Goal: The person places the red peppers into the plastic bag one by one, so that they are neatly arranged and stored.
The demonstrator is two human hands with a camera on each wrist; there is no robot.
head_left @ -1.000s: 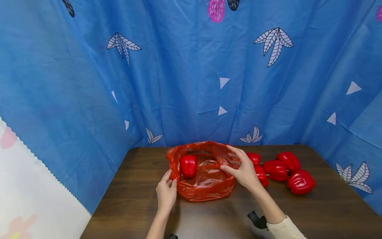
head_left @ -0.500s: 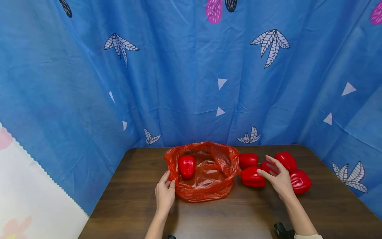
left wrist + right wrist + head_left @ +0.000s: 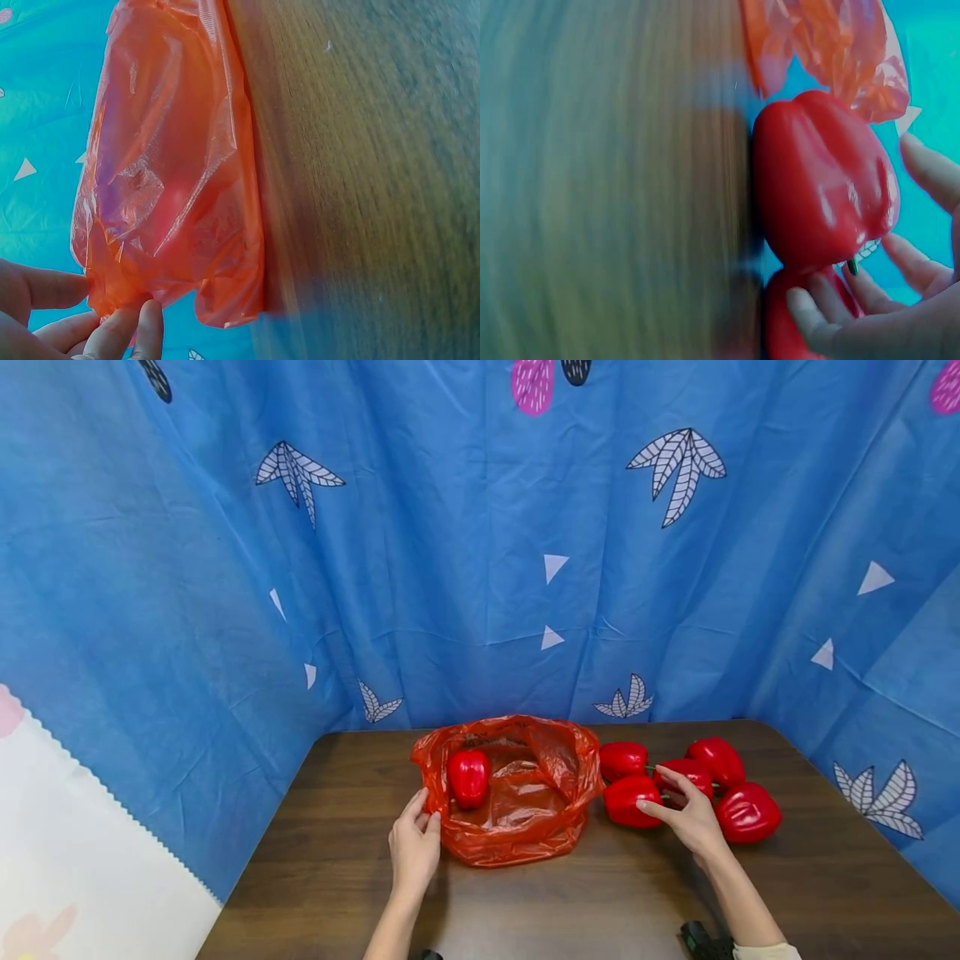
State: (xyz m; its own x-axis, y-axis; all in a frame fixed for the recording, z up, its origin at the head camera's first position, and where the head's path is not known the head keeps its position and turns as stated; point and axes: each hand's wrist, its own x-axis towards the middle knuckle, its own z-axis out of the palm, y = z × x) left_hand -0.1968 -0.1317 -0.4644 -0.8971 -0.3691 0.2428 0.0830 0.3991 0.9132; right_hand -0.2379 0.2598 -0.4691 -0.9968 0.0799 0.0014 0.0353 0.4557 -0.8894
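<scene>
A red plastic bag (image 3: 510, 847) stands on the table with its mouth spread wide, and one red bell pepper (image 3: 468, 778) lies inside at the left. My left hand (image 3: 414, 852) pinches the bag's left rim between thumb and fingers, as the left wrist view shows on the orange-red film (image 3: 172, 150). My right hand (image 3: 693, 818) hovers with parted fingers at the stem end of another red bell pepper (image 3: 626, 802) just right of the bag. In the right wrist view, the fingers spread beside this glossy pepper (image 3: 821, 180); whether a fingertip touches it I cannot tell.
Several more red bell peppers (image 3: 750, 814) lie close together behind and right of my right hand. The brown wooden table (image 3: 540, 910) ends at a blue patterned curtain (image 3: 450, 568) at the back. White cloth (image 3: 90, 835) hangs at the left.
My right hand has left the bag's right rim and moved right to the peppers, then slightly left toward the near pepper. My left hand keeps its hold on the rim.
</scene>
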